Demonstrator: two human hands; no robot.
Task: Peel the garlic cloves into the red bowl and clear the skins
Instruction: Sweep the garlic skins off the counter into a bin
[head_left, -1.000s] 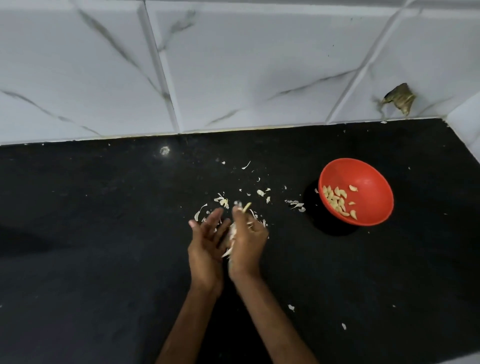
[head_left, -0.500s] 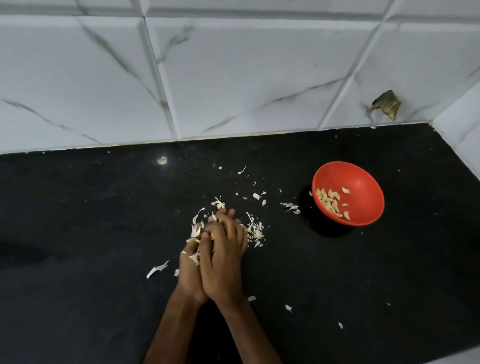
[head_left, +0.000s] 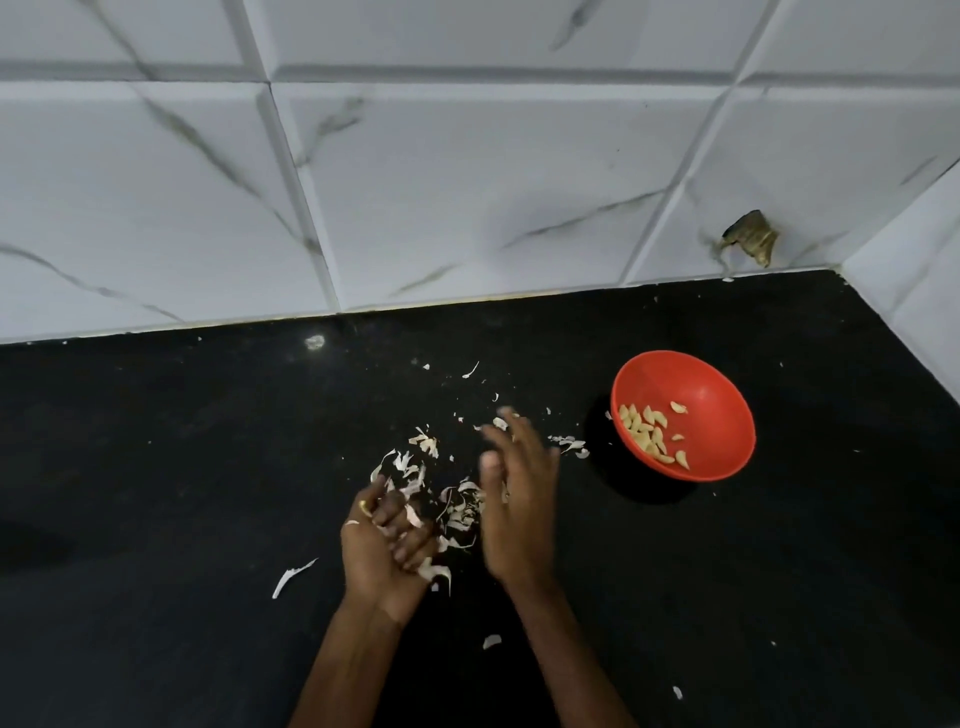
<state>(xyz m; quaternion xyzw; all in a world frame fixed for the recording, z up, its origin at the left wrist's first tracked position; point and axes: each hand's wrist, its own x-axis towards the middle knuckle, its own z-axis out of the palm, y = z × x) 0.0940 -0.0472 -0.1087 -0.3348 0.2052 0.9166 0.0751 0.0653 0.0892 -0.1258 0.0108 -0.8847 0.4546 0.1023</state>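
Now, head view, one entry per item.

Hands: half a second ago both were pressed palm to palm over the heap; they are now parted, with the heap showing between them.
- Left hand (head_left: 387, 551): fingers curled inward, gripping a clump of garlic skins (head_left: 460, 512), with pale strips poking out beneath the fist.
- Right hand (head_left: 517, 499): fingers straight and spread, holding nothing, blurred at the tips, set on edge just right of the heap.

Task items:
- Red bowl (head_left: 714, 415): on the black counter (head_left: 156, 467), well right of the hands, at the same spot against the corner as before. It is tilted, with the opening towards the camera.
- Peeled cloves (head_left: 649, 431): lying in the bowl's lower left part.
- Loose skins: a long strip (head_left: 293, 577) left of the left hand, one flake (head_left: 492, 642) between the forearms, one small flake (head_left: 677, 692) near the lower right, and a scatter behind the right hand.

Edges and room:
- Tiled back wall (head_left: 467, 182): meets the counter behind the scatter.
- Side wall (head_left: 914, 291): closes the right, near the bowl.
- Wide bare counter lies left of the hands; a narrower dark strip separates the right hand from the bowl.
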